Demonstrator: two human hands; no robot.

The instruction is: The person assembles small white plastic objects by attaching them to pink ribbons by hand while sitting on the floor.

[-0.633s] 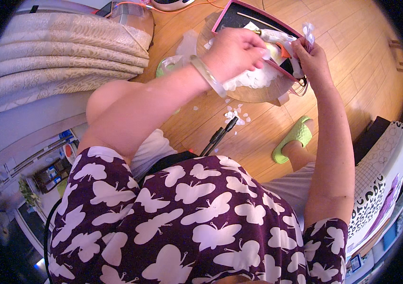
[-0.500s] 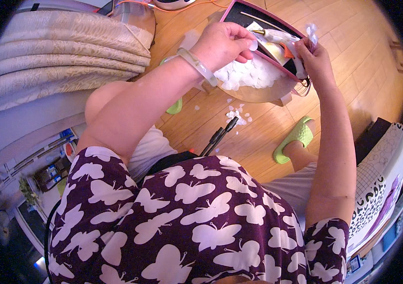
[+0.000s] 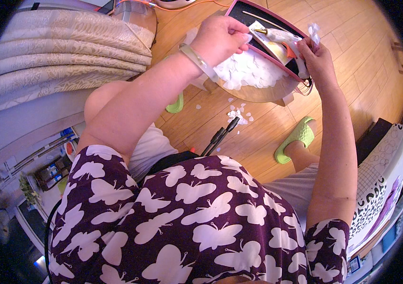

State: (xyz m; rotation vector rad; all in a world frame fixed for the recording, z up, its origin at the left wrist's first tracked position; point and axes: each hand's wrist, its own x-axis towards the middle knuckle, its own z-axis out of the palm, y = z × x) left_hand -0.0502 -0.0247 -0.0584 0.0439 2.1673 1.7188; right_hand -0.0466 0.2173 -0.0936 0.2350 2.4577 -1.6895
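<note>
My left hand (image 3: 220, 38), a pale bangle on its wrist, hovers over a heap of white petals (image 3: 251, 71) on a small round wooden table (image 3: 263, 94). Its fingertips are pinched on what looks like one white petal. My right hand (image 3: 316, 59) is raised at the table's right side and holds a small white petal flower (image 3: 314, 31) between its fingers. Between the two hands a white glue gun (image 3: 279, 37) lies on a black tray with a pink rim (image 3: 239, 7).
Loose petals (image 3: 237, 113) and a black cable plug (image 3: 220, 137) lie on the wooden floor below the table. Green slippers (image 3: 296, 137) are on my feet. A beige folded cover (image 3: 69, 47) fills the left; a patterned bag (image 3: 381, 180) stands at right.
My left hand has lifted off the petal heap and drawn slightly up and to the left. My right hand keeps the flower in about the same place.
</note>
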